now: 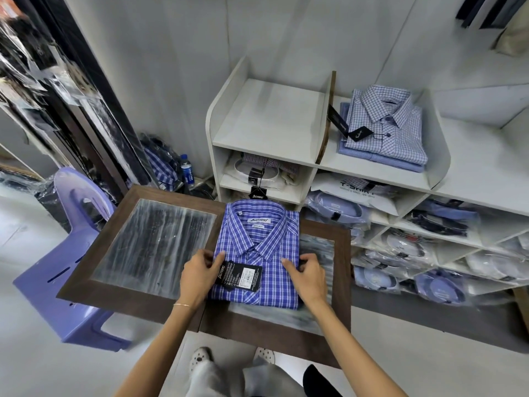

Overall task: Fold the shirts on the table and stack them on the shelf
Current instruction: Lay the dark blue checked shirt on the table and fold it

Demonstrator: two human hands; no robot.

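Shirt first: I see a folded blue plaid shirt (pixel 259 247) lying on the table (pixel 86 285), toward its far right part, collar pointing at the far edge and hem toward the near edge. My left hand (pixel 200 275) grips the shirt's left edge, fingers curled around the fold and the thumb lying on top beside a black hang tag (pixel 240 277) that rests on the shirt front. My right hand (pixel 307 272) grips the right edge the same way, fingers wrapped over the side and the thumb pressed on the fabric. A thin bracelet (pixel 182 305) sits on the left wrist.

Beyond the table's far edge stands a white shelf (pixel 269 121). Its top left compartment shows bare board; the top right compartment, past a brown divider (pixel 326 118), holds a stack of folded shirts (pixel 385 130), a light checked one on top with its own black tag. Lower compartments hold packaged shirts (pixel 406 250) in clear wrap. A purple plastic chair (pixel 65 267) stands just beside the table's left edge, and a water bottle (pixel 187 170) stands on the floor near the wall.
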